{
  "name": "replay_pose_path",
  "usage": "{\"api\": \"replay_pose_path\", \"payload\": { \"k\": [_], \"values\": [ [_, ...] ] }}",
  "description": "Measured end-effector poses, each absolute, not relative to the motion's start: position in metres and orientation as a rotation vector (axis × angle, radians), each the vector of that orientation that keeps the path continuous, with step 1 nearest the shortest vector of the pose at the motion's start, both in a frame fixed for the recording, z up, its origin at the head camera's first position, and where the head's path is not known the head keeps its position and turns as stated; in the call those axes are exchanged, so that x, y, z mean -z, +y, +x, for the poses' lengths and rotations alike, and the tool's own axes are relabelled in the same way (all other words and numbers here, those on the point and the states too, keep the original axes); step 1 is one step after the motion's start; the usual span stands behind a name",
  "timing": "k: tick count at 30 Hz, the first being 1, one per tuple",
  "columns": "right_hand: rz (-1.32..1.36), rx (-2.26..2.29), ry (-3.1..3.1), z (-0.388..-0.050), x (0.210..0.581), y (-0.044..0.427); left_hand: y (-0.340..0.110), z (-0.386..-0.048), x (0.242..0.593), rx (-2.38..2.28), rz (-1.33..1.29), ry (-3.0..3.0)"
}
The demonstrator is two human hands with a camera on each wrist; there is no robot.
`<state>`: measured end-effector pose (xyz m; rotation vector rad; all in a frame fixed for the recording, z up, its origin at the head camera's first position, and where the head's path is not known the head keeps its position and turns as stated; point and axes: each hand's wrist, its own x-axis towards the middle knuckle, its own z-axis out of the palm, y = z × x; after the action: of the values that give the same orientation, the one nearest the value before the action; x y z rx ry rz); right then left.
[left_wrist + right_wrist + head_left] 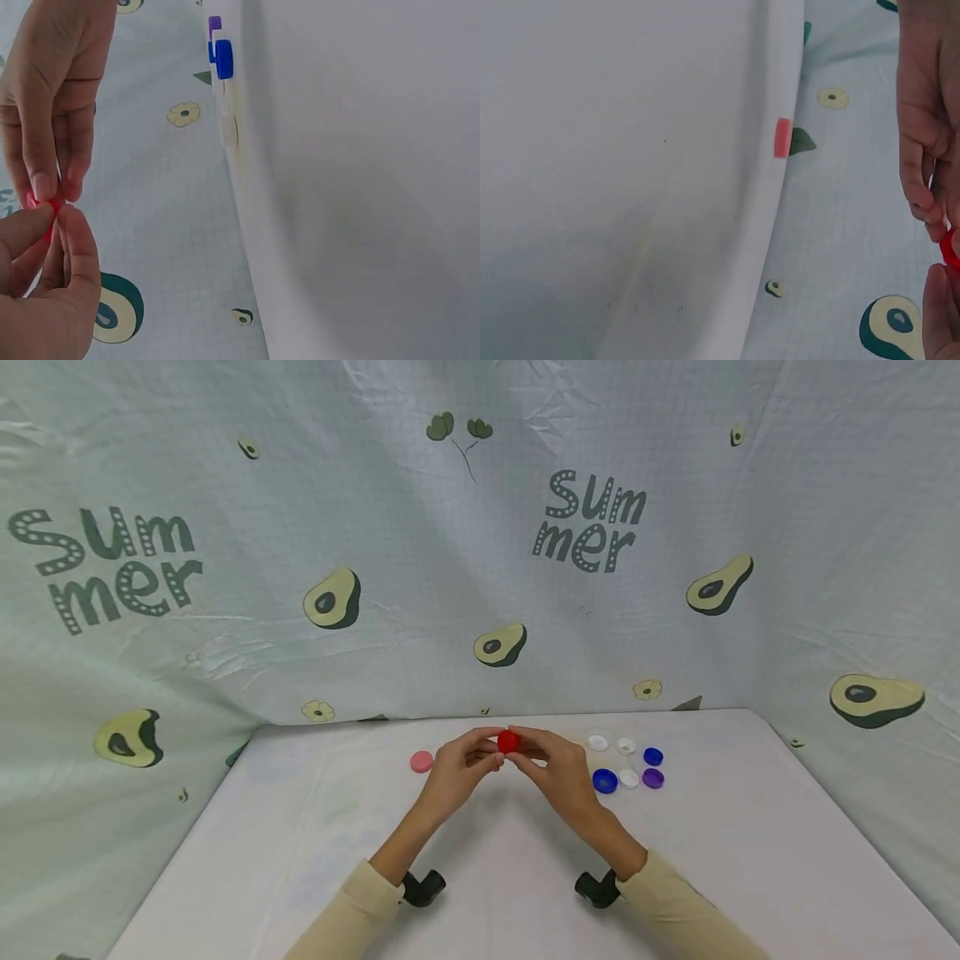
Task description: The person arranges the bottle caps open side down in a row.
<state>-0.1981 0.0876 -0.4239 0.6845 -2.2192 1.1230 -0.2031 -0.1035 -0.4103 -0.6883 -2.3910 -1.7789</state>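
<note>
A small round red cap [508,742] is held up between both hands above the far part of the table. My left hand [459,770] pinches it from the left between thumb and fingers. From the right, my right hand [558,770] pinches the same cap. In the left wrist view the red cap [52,204] is mostly covered by fingertips. The right wrist view catches only part of the red cap [951,249] at the frame's edge. A pink-red cap [422,762] lies on the table just left of my left hand.
Right of my right hand lie a large blue cap [604,781], a smaller blue cap [653,757], a purple cap [653,777] and several white caps [628,779]. The white table [300,843] ends against a hanging printed sheet [420,527].
</note>
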Motion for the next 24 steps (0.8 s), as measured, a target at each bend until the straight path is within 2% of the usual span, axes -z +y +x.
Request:
{"api": "replay_pose_path", "payload": {
  "k": [24],
  "values": [
    [0.806, -1.306, -2.338, -0.205, 0.422, 0.071, -0.14, -0.207, 0.411, 1.569, -0.788, -2.347]
  ]
}}
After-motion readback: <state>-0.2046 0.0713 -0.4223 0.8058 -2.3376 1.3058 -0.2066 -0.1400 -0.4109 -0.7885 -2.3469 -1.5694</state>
